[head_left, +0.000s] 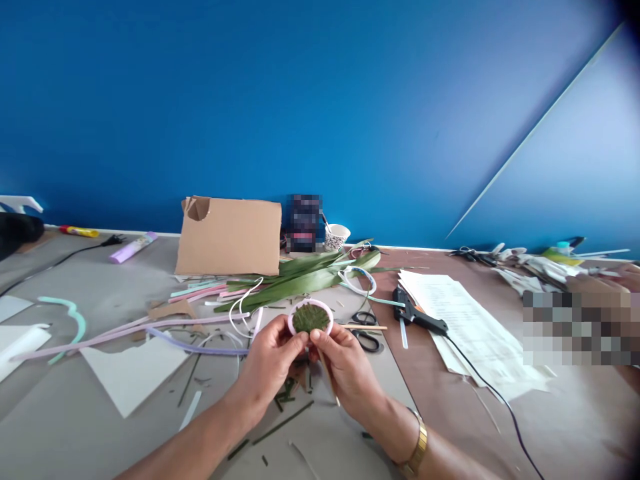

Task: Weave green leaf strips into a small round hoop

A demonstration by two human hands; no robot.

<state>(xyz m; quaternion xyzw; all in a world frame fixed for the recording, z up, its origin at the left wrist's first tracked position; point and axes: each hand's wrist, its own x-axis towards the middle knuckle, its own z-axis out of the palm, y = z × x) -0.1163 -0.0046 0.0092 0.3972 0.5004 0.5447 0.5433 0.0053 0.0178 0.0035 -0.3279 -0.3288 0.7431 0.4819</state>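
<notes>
Both my hands hold up a small round piece point(311, 317), a pale pink paper ring filled with woven green leaf strips. My left hand point(273, 363) pinches its lower left edge with thumb and fingers. My right hand point(345, 365) pinches the lower right edge and also holds a thin wooden stick point(330, 383) that points down. A gold watch point(417, 452) sits on my right wrist. Under the hands lie cut green leaf scraps point(287, 393).
Long green leaves point(305, 277), a cardboard sheet point(229, 237), pastel paper strips point(150, 327), scissors point(367, 330), a black glue gun point(417, 317) with its cord, printed papers point(465, 320), a patterned cup point(337, 237), white card point(133, 373) and a purple glue tube point(133, 247) lie about.
</notes>
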